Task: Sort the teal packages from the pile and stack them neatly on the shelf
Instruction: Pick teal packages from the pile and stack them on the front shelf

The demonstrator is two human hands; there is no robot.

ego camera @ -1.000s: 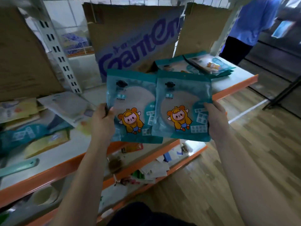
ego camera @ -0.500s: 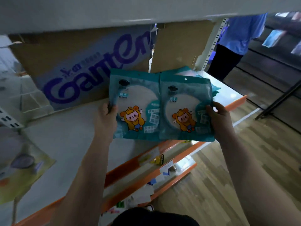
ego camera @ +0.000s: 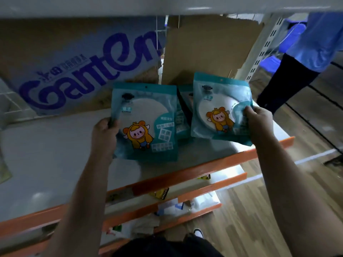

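Since the earlier frame the two teal mirror packages have parted: the left hand [ego camera: 104, 134] pinches one [ego camera: 146, 123], the right hand [ego camera: 259, 120] clamps the other [ego camera: 219, 108] above the teal stack [ego camera: 182, 112] near the shelf's [ego camera: 46, 154] right back corner. Each likely wants laying flat, edges squared to that stack.

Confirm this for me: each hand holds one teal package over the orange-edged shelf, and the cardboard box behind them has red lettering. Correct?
Not quite. The head view shows the lettering on the cardboard box is purple-blue, not red. The rest stands: the left hand and right hand each hold one teal package over the orange-edged shelf.
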